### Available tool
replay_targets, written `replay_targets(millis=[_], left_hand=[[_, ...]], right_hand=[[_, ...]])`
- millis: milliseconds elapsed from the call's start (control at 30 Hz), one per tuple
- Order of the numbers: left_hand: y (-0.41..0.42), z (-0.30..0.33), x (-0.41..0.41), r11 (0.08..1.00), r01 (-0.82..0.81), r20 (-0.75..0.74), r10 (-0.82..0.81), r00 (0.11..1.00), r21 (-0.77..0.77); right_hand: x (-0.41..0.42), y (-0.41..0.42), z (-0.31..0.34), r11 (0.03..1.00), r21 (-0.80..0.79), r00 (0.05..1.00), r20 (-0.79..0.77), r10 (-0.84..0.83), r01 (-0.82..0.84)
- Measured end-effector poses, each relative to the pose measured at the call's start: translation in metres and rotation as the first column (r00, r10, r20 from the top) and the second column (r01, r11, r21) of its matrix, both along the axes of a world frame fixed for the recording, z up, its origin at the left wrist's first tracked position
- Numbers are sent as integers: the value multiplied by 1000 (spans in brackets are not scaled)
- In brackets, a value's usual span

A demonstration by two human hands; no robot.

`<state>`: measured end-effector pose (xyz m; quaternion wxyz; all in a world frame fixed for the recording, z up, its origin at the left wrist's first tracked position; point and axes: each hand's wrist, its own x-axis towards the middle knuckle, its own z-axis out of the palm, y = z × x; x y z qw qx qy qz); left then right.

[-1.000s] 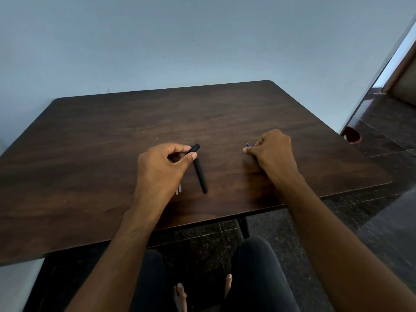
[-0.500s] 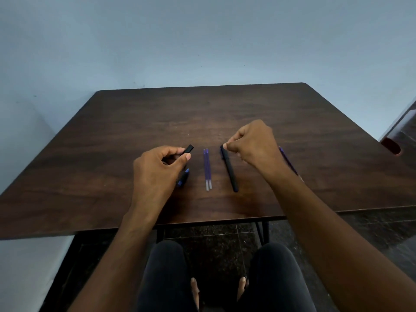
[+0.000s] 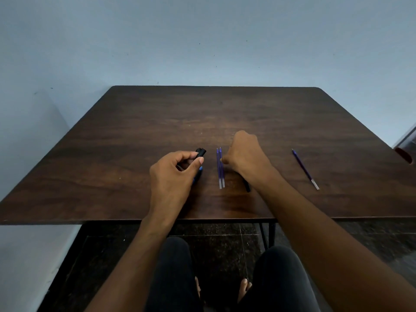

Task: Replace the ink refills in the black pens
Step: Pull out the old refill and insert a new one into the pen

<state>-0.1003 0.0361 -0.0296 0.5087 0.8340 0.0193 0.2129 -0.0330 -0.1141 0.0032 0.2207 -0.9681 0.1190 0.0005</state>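
The left hand (image 3: 173, 174) is holding a black pen (image 3: 200, 152); its thumb and fingers (image 3: 195, 156) are curled around it, and the pen's far end is sticking out above them. The right hand (image 3: 244, 157) is resting on the desk (image 3: 135, 143) with curled fingers, just beside two blue refills (image 3: 220, 168) lying side by side. Whether these fingers are pinching anything, I cannot tell. A second black pen (image 3: 247, 187) is lying partly hidden under the right wrist. A third refill (image 3: 305, 168) is lying well apart on the right.
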Motion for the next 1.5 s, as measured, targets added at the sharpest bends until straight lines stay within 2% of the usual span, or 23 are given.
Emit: replay_targets(millis=[400, 633, 1033, 1100, 1167, 1233, 1300, 1400, 1500], left_hand=[[1, -4, 2, 999, 38, -9, -38, 999, 32], [3, -6, 3, 998, 51, -22, -50, 999, 46], [5, -11, 1, 997, 71, -31, -72, 997, -36], [6, -10, 1, 994, 83, -15, -85, 996, -77], [7, -11, 0, 993, 93, 14, -92, 996, -67], [8, -12, -1, 995, 97, 41, -96, 995, -16], [8, -12, -1, 995, 101, 71, -102, 992, 15], [7, -12, -1, 996, 84, 92, -87, 992, 36], [7, -12, 0, 997, 74, 83, -76, 994, 23]], right_hand=[[-1, 7, 5, 999, -18, 995, -93, 28, -30], [-2, 12, 5, 997, -62, 994, -98, 40, -46], [-3, 16, 13, 996, -70, 982, -182, 40, -54], [-3, 9, 18, 1000, 6, 991, -133, 20, -19], [-9, -2, 23, 979, 200, 998, -62, -24, 36], [-18, -15, 25, 855, 517, 999, 5, -49, 39], [-27, -23, 23, 633, 774, 992, 90, -94, -10], [-37, -27, 16, 400, 909, 955, 216, -205, -120], [-42, -24, 10, 239, 949, 915, 271, -298, -204]])
